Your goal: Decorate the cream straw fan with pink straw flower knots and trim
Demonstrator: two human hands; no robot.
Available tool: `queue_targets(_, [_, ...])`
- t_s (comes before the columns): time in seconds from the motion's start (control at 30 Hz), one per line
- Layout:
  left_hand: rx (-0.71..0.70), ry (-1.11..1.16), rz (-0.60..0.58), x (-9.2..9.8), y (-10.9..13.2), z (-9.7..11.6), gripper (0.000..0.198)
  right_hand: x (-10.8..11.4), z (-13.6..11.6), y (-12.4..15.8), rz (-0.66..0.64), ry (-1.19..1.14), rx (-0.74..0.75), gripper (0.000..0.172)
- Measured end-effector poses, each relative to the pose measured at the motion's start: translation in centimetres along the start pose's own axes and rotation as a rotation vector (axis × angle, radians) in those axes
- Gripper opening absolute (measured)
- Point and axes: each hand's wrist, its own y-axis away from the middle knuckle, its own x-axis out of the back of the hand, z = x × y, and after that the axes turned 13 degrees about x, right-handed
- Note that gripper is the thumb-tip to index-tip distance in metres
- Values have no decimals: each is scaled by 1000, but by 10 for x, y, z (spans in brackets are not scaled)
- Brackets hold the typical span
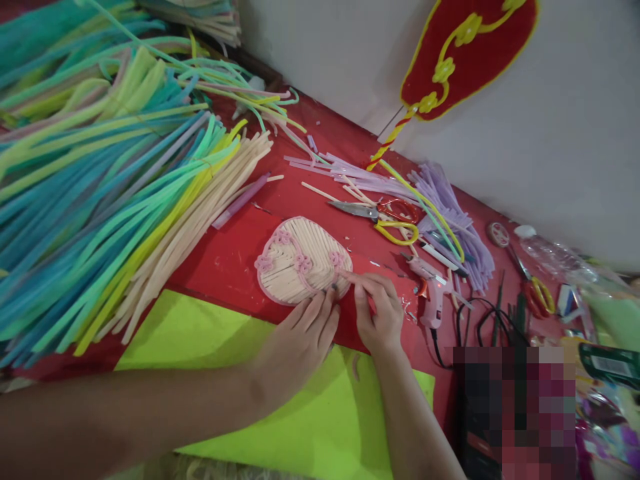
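Note:
A rounded cream piece (320, 247), made of pipe cleaners laid side by side, lies on a red mat (230, 267). It has a pink border and several pink pipe-cleaner flowers (303, 263). My left hand (307, 333) rests with fingers stretched out, their tips on the lower edge of the piece. My right hand (379, 310) is at its right edge, index finger reaching to the border near a flower. The other fingers of that hand are curled in; a bit of red shows among them, and I cannot make out what they hold.
Bundled coloured pipe cleaners (100, 200) cover the left. Scissors (380, 217), lilac strips (445, 213) and a pink glue gun (435, 293) with a cord lie to the right. A red fan-shaped piece (465, 60) leans on the wall. A lime-green sheet (300, 413) lies in front.

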Motion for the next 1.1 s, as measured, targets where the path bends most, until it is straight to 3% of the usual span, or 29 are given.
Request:
queue_targets(0.23, [0, -22, -23, 2, 5, 1, 42, -1, 0, -2, -37, 2, -31, 24])
queue_targets(0.5, [11, -54, -33, 5, 6, 1, 40, 1, 0, 2, 90, 13, 58, 20])
queue_targets(1.1, [26, -47, -50, 6, 4, 0, 38, 0, -2, -2, 45, 26, 109, 16])
